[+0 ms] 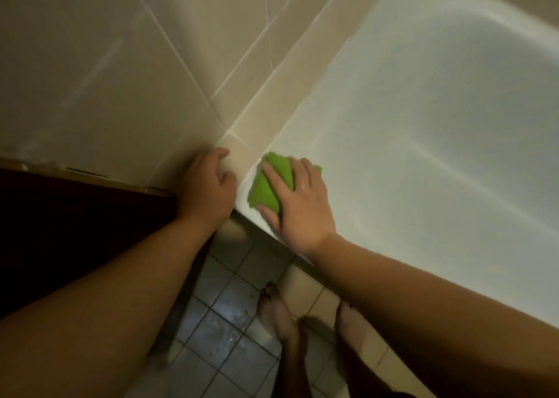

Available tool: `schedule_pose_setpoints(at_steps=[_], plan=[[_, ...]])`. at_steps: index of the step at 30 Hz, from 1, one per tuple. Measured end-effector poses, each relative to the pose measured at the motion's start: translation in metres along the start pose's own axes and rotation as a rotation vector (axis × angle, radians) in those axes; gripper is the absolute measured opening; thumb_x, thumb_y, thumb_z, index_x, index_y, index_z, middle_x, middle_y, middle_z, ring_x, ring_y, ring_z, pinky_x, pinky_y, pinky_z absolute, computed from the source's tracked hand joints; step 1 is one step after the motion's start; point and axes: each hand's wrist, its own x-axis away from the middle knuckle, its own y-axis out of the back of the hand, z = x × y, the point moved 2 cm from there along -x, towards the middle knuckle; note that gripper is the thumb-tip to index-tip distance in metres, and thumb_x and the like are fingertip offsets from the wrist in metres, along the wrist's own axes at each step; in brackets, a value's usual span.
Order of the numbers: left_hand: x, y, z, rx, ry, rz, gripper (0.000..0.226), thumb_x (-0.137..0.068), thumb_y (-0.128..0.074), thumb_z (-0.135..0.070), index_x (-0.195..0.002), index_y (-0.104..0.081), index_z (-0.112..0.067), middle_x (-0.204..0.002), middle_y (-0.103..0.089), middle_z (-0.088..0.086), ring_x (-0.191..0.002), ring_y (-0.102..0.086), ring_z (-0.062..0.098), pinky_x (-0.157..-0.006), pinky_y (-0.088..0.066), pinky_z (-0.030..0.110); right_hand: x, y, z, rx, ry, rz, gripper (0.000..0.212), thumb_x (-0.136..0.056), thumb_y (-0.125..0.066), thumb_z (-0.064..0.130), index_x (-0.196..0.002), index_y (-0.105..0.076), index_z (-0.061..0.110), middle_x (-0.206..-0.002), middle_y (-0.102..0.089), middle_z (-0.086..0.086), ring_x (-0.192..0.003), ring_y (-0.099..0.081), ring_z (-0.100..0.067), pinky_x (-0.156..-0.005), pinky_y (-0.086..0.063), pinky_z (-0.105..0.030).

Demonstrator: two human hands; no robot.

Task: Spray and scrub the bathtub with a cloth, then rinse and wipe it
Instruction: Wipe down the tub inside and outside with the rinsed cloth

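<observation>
Green cloth: bunched, lying on the bathtub rim at its near corner, beside the tiled ledge. My right hand: fingers spread flat over the cloth, pressing it onto the rim. My left hand: fingers curled over the ledge corner, holding nothing else. Below: grey floor tiles, my bare feet.
</observation>
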Motion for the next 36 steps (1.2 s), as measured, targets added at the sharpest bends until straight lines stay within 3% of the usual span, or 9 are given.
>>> schedule_pose_setpoints(at_steps=[5, 11, 16, 21, 23, 28, 32, 34, 36], plan=[[-0.015, -0.021, -0.009, 0.010, -0.103, 0.018, 0.053, -0.091, -0.063, -0.011, -0.143, -0.055, -0.012, -0.144, -0.056, 0.013, -0.134, -0.050, 0.031, -0.113, -0.039, 0.040, -0.027, 0.007, -0.029, 0.056, 0.302, 0.127, 0.078, -0.096, -0.044, 0.074, -0.162, -0.028, 0.036, -0.157, -0.039, -0.017, -0.146, -0.032, -0.043, -0.119, -0.028, -0.056], [-0.032, -0.051, -0.028, -0.141, -0.268, 0.074, 0.065, -0.090, -0.065, -0.028, -0.150, -0.046, -0.011, -0.157, -0.044, 0.012, -0.145, -0.035, 0.034, -0.123, -0.027, 0.051, -0.161, 0.061, -0.121, 0.013, -0.061, -0.086, 0.083, -0.089, -0.057, 0.072, -0.159, -0.034, 0.035, -0.152, -0.039, -0.020, -0.139, -0.036, -0.042, -0.119, -0.031, -0.052], [-0.051, -0.062, -0.049, -0.131, -0.249, 0.072, 0.079, -0.083, -0.059, -0.042, -0.154, -0.041, -0.011, -0.162, -0.038, 0.009, -0.150, -0.030, 0.030, -0.124, -0.023, 0.055, -0.161, 0.058, -0.117, 0.012, -0.204, -0.142, 0.082, -0.092, -0.050, 0.070, -0.162, -0.024, 0.036, -0.158, -0.032, -0.018, -0.146, -0.025, -0.043, -0.123, -0.024, -0.056], [-0.080, -0.079, -0.064, -0.267, -0.351, 0.036, 0.085, -0.080, -0.060, -0.053, -0.151, -0.046, -0.010, -0.164, -0.036, 0.012, -0.152, -0.029, 0.033, -0.122, -0.022, 0.060, -0.132, 0.053, -0.135, 0.057, 0.229, -0.044, 0.079, -0.096, -0.047, 0.074, -0.161, -0.032, 0.033, -0.155, -0.041, -0.018, -0.143, -0.035, -0.043, -0.118, -0.028, -0.057], [-0.090, -0.090, -0.073, -0.357, -0.400, 0.003, 0.093, -0.075, -0.064, -0.062, -0.150, -0.048, -0.008, -0.162, -0.038, 0.014, -0.150, -0.031, 0.034, -0.122, -0.022, 0.060, -0.156, 0.065, -0.162, 0.092, 0.291, 0.016, 0.080, -0.095, -0.044, 0.078, -0.161, -0.029, 0.035, -0.155, -0.041, -0.016, -0.143, -0.037, -0.041, -0.119, -0.029, -0.054], [-0.118, -0.118, -0.111, -0.486, -0.390, 0.009, 0.111, -0.069, -0.060, -0.074, -0.159, -0.033, -0.015, -0.169, -0.025, 0.007, -0.157, -0.019, 0.028, -0.124, -0.011, 0.060, -0.233, 0.117, -0.244, 0.063, -0.038, -0.095, 0.088, -0.089, -0.051, 0.077, -0.162, -0.028, 0.035, -0.152, -0.040, -0.024, -0.139, -0.038, -0.045, -0.120, -0.028, -0.049], [-0.144, -0.131, -0.139, -0.541, -0.401, 0.018, 0.107, -0.073, -0.053, -0.071, -0.162, -0.028, -0.017, -0.171, -0.020, 0.004, -0.158, -0.013, 0.025, -0.125, -0.007, 0.062, -0.264, 0.129, -0.258, -0.031, -0.343, -0.169, 0.086, -0.090, -0.055, 0.070, -0.163, -0.023, 0.036, -0.158, -0.031, -0.018, -0.145, -0.028, -0.041, -0.124, -0.020, -0.049], [-0.155, -0.135, -0.149, -0.553, -0.400, 0.016, 0.105, -0.072, -0.051, -0.068, -0.160, -0.032, -0.014, -0.170, -0.025, 0.007, -0.157, -0.018, 0.026, -0.124, -0.010, 0.063, -0.258, 0.118, -0.244, -0.017, -0.338, -0.200, 0.083, -0.092, -0.054, 0.066, -0.163, -0.026, 0.031, -0.157, -0.031, -0.021, -0.145, -0.025, -0.044, -0.124, -0.018, -0.053], [-0.162, -0.139, -0.156, -0.570, -0.415, 0.010, 0.104, -0.072, -0.050, -0.066, -0.159, -0.035, -0.013, -0.168, -0.029, 0.008, -0.156, -0.023, 0.028, -0.123, -0.013, 0.064, -0.245, 0.107, -0.234, 0.008, -0.167, -0.187, 0.081, -0.093, -0.053, 0.065, -0.161, -0.031, 0.028, -0.154, -0.036, -0.023, -0.141, -0.029, -0.046, -0.121, -0.021, -0.058]])
